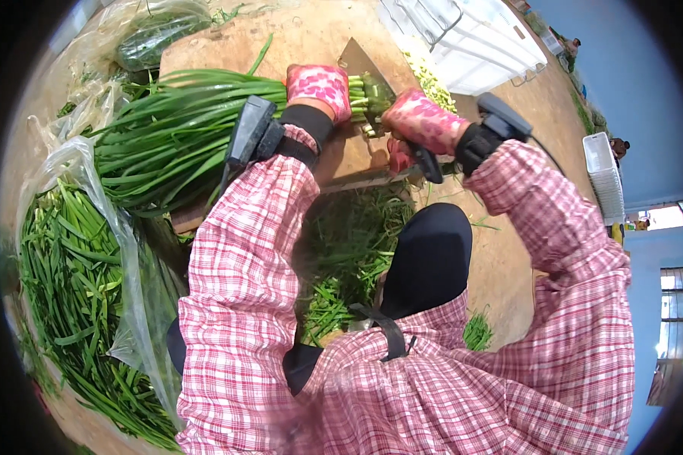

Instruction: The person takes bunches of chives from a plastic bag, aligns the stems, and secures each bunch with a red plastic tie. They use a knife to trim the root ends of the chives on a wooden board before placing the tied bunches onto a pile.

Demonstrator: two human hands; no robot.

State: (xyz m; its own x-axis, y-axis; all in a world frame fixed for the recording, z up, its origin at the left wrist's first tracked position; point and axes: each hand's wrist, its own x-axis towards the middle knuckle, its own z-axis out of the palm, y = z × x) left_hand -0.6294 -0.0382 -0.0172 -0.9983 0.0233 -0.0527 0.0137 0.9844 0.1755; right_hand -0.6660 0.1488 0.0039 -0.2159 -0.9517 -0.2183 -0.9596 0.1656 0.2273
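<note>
My left hand (318, 92), in a pink floral glove, is closed on a long bunch of green leafy stalks (171, 133) lying across a wooden board (235, 49), their pale ends to the right. My right hand (421, 121), in a matching glove, grips a broad steel cleaver (363, 64). The blade stands across the stalks just right of my left hand, at the pale ends; whether it touches the board is hidden. Chopped pale pieces (431, 87) lie beyond the blade, at the board's right.
A plastic bag of loose greens (64, 265) lies at my left. White plastic crates (474, 34) stand at the upper right, with stacked white containers (601, 171) farther right. Green trimmings (357, 235) lie below the board. Distant people (621, 146) appear along the right edge.
</note>
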